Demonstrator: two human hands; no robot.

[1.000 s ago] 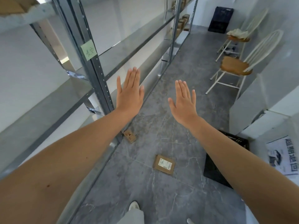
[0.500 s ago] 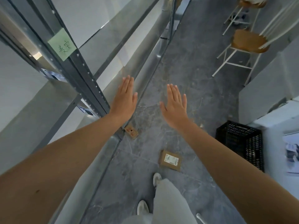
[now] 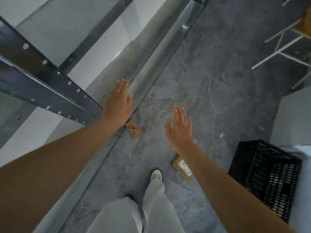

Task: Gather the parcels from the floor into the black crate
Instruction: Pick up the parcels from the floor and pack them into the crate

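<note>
Two flat cardboard parcels lie on the floor [image 3: 210, 101], which is grey stone-look tile with pale veins. The small parcel [image 3: 134, 130] is a brown rectangle lying against the foot of the metal shelving rack [image 3: 50, 91]; its long axis runs from upper left to lower right in the view. The larger parcel [image 3: 182, 167] is also brown and flat, with a white printed label facing up. It slants the same way, upper left to lower right, and its right side is hidden under the right forearm. It lies just beside the toe of one white shoe [image 3: 156, 174], below which pale loose trousers [image 3: 134, 212] fill the bottom of the view.

One black crate [image 3: 265, 175] stands on the floor at the right. It is a plastic box with lattice walls and an open top, near the larger parcel and well apart from the small one. What it holds cannot be told.

Both hands are released and hold nothing. The left hand [image 3: 117, 101] is flat with its fingers straight and together, over the edge of the rack's smooth grey lowest shelf [image 3: 144, 64]. The right hand [image 3: 180, 130] is flat too, palm down, above bare floor between the two parcels. The rack's dark upright is punched with round holes. Thin white chair legs [image 3: 277, 49] cross the top right corner.
</note>
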